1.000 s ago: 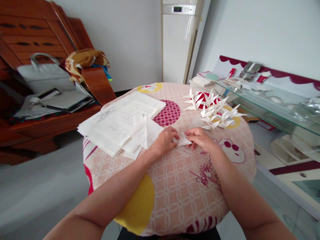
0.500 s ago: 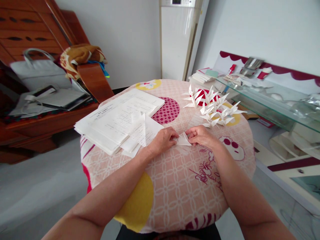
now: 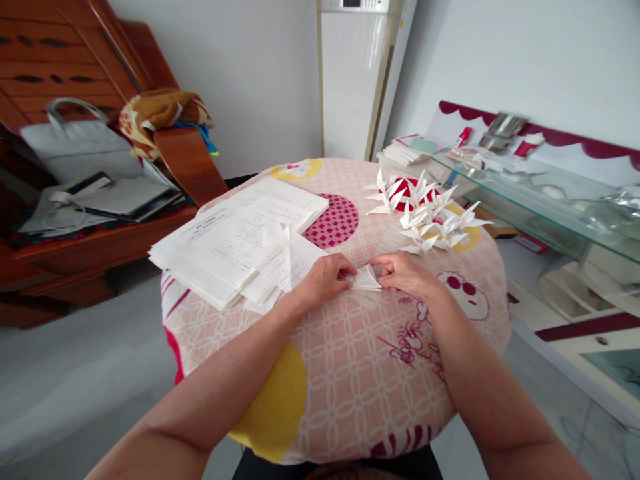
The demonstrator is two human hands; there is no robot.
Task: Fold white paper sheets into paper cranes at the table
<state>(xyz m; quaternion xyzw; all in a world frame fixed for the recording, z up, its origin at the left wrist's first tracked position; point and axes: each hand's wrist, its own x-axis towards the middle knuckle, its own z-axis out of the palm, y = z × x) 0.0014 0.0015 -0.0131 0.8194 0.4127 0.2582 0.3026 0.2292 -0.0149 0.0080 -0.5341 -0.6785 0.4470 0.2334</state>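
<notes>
A small folded white paper piece (image 3: 367,279) lies on the round table's patterned pink cloth (image 3: 350,373). My left hand (image 3: 326,278) pinches its left edge with curled fingers. My right hand (image 3: 404,272) pinches its right edge and presses it down on the cloth. Just beyond my right hand, a cluster of several finished white paper cranes (image 3: 425,217) sits on the cloth. A stack of printed white sheets (image 3: 235,243) lies to the left of my left hand, with a cut, partly folded sheet (image 3: 290,260) on top.
A wooden bench (image 3: 100,233) at left carries a grey bag (image 3: 80,143), papers and a brown cloth bundle (image 3: 160,113). A glass shelf (image 3: 530,200) with cups and packets stands at right. A tall white appliance (image 3: 353,80) stands behind the table.
My hands have stayed on the folded paper, and my right fingers have shifted slightly along its right edge. The camera view tilted a little downward since the earliest frame.
</notes>
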